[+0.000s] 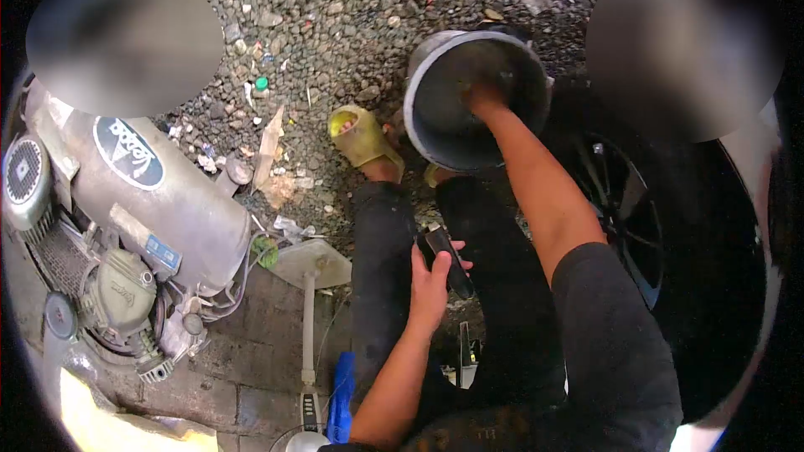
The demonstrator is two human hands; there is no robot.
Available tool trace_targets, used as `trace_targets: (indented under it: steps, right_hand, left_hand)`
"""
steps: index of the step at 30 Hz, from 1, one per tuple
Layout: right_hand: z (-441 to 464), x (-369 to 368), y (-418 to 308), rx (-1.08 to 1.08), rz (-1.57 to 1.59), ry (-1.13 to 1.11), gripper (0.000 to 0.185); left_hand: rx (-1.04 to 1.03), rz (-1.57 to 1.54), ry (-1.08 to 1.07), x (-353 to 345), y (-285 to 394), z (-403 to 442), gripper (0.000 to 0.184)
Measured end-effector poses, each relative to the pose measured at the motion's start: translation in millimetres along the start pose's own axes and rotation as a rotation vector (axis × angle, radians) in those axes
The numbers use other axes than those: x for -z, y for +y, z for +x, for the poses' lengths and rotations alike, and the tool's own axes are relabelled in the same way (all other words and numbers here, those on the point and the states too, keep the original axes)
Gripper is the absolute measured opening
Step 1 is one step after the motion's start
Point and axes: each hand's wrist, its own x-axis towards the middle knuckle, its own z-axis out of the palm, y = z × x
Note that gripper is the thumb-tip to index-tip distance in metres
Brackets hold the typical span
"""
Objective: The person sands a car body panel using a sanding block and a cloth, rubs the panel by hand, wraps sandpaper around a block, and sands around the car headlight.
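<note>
Between my knees, my left hand is closed round a black oblong object with a lighter, worn-looking end. Its exact kind cannot be made out. My right hand reaches down inside a grey bucket with a dark interior. The fingers of that hand blur into the dark, so I cannot see whether they hold anything. The bucket stands on gravel just beyond my feet, beside a car wheel with a black spoked rim.
A silver air compressor tank with a motor and hoses stands at the left. Gravel with scattered litter covers the ground, with paving nearer me. A white stand rises by my left leg. Blurred ovals hide both upper corners.
</note>
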Motion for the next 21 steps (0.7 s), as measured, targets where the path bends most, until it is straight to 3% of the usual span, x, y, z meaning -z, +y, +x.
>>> trace_targets:
  steps: [4,6,8,10,13,15,16,18,21]
  right_hand:
    - [-10.7,-34.6,-3.3,0.084,-0.061,-0.231,0.063]
    - [-73.1,-2.6,-26.1,0.050,0.271,0.045,0.053]
    - [-122.1,43.3,-42.4,0.047,0.481,0.045,0.052]
    - [-145.1,53.5,-34.7,0.224,0.806,0.038,0.041]
    - [-244.8,140.8,-45.3,0.008,1.417,-0.266,0.050]
    - [-340.4,221.5,-47.8,0.072,1.617,-0.388,0.033]
    - [-376.1,246.9,-49.0,0.065,1.695,-0.373,0.027]
    - [-416.2,258.3,-42.9,0.271,1.760,-0.343,0.022]
    - [-484.0,285.1,-48.1,0.383,1.663,-0.178,0.022]
  left_hand:
    - [0.058,0.026,0.000,2.4,12.2,-5.6,0.044]
    - [0.085,-0.039,-0.057,-0.9,5.8,4.3,0.044]
    - [0.029,0.022,-0.088,2.5,-2.0,2.7,0.042]
    - [0.080,0.001,-0.055,-0.9,17.4,-20.4,0.038]
    - [-0.092,0.183,-0.131,4.1,57.6,-73.8,0.038]
    - [-0.176,0.243,-0.144,3.0,89.4,-107.0,0.038]
    - [-0.226,0.259,-0.161,-0.9,109.3,-124.0,0.038]
    - [-0.270,0.366,-0.251,-13.4,150.9,-162.5,0.050]
    - [-0.493,0.416,-0.343,-64.4,184.5,-216.1,0.053]
